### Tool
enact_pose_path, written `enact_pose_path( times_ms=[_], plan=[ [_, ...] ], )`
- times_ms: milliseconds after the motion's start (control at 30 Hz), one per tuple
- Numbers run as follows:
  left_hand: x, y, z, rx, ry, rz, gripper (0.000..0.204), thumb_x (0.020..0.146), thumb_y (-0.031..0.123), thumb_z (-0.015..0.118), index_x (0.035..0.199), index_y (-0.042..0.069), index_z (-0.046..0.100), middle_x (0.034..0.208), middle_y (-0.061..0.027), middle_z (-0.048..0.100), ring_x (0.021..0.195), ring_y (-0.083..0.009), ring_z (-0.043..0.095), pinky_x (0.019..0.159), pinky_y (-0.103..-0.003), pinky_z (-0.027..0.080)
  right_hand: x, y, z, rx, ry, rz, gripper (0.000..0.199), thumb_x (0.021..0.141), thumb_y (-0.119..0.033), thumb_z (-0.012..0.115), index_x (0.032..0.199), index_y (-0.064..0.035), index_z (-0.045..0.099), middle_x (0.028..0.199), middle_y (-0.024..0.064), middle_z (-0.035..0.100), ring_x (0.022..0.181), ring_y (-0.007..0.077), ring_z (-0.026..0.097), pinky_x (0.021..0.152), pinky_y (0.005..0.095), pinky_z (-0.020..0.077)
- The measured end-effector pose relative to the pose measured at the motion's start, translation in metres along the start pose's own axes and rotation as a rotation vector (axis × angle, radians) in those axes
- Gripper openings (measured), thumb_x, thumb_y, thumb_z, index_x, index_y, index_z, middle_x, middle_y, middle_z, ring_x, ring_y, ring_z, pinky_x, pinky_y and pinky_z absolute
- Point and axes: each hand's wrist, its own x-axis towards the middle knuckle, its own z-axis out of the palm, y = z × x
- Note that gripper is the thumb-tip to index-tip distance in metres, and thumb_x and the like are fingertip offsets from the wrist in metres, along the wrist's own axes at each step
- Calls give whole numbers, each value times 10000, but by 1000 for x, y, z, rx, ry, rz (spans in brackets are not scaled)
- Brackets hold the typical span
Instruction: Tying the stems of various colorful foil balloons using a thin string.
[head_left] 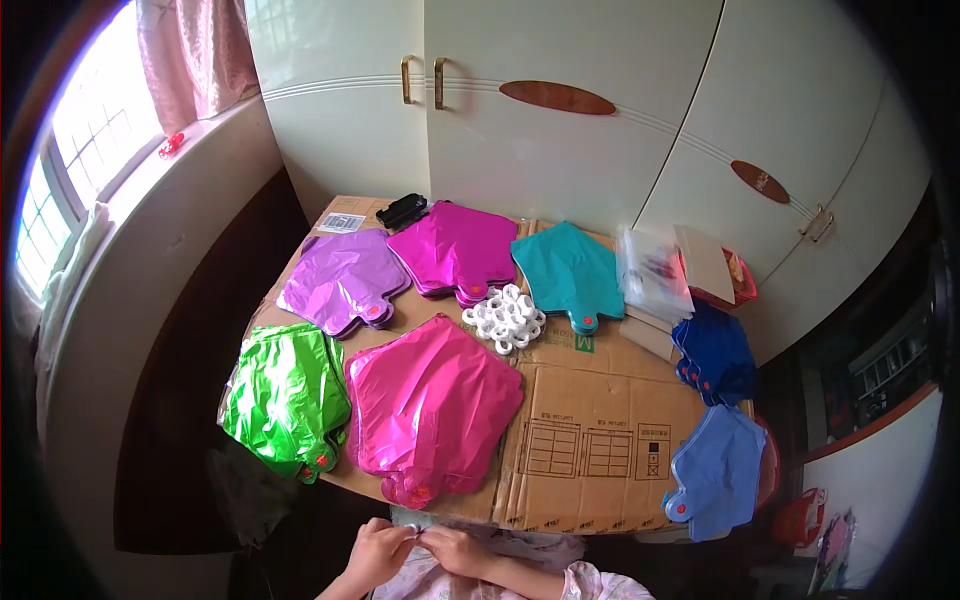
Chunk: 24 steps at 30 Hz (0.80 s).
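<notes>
At the table's near edge, over my lap, my left hand (376, 552) and my right hand (455, 551) meet with their fingertips pinched together. Between them is something small and whitish, too small to name. Just beyond lies a stack of flat pink foil balloons (435, 400), star-shaped, with tabs towards me. Stacks of green (285, 395), lilac (345, 278), magenta (457, 248) and teal foil balloons (570, 270) surround it on the left and far side. A pile of small white rings (505, 318) sits in the middle.
Flattened cardboard (600, 385) covers the table. Light blue (715, 470) and dark blue foil balloons (718, 350) hang over its right edge. At the back are clear plastic bags (652, 270), a red basket (740, 280) and a black object (403, 210). White cabinets (560, 150) stand behind.
</notes>
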Motion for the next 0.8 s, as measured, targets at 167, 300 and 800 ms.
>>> enact_pose_path(
  times_ms=[167,300,800],
  plan=[
    [0,-5,-2,-60,-415,-41,140,766,182,639,809,50,660,665,-93,614,742,-214,579,696,-323,447,-21,38,15,101,-46,-133,158,804,-26,574,957,-3,602,910,133,595,866,266,599,754,312,482],
    [-6,-8,-14,-1363,-442,-435,162,854,147,593,867,-12,621,791,-75,617,749,-135,555,689,-263,430,-34,71,28,130,-29,-112,205,779,-49,576,978,-29,619,979,114,611,909,252,603,776,313,484],
    [97,168,-204,-1260,338,851,202,874,200,581,935,42,470,657,-55,517,596,-179,525,473,-262,384,-47,96,47,48,-12,-36,192,830,-124,603,1003,-53,648,965,103,636,850,238,622,736,318,489]
  ],
)
